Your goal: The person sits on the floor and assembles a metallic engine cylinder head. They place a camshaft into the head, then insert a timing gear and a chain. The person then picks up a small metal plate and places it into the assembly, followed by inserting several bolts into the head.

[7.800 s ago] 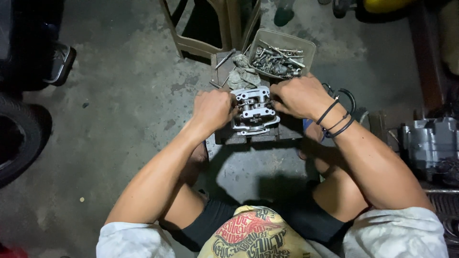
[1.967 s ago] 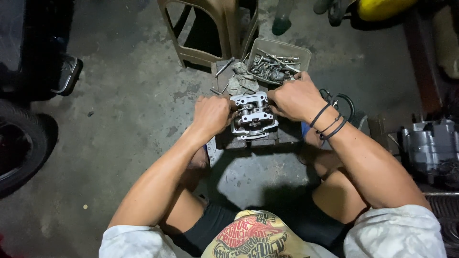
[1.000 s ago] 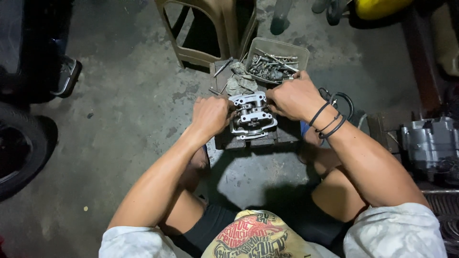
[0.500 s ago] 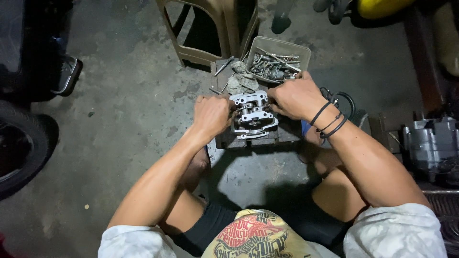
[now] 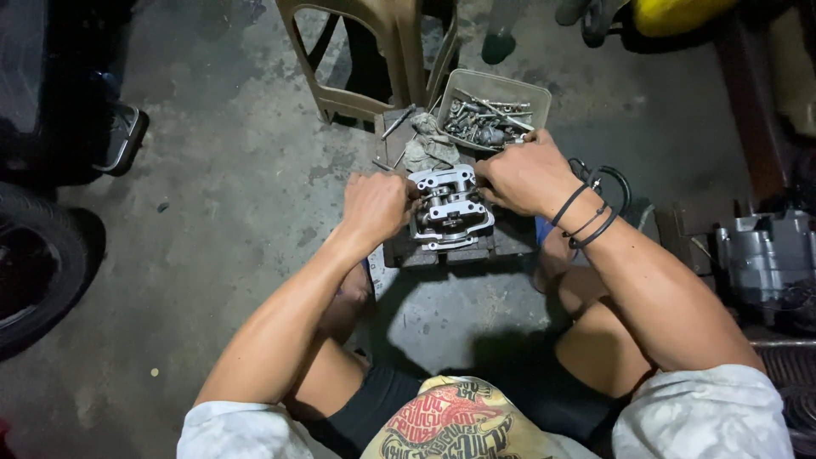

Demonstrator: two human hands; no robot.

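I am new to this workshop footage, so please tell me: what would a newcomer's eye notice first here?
First, the silver metal engine part at the centre, resting on a dark block, with the left hand and right hand gripping its two sides. Just behind it sits a grey tray of bolts beside a crumpled rag. At far left, a black tyre stands on the concrete floor.

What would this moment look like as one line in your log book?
left hand: gripping metal engine part | right hand: gripping its other side | part: on dark block | tray of bolts: just behind
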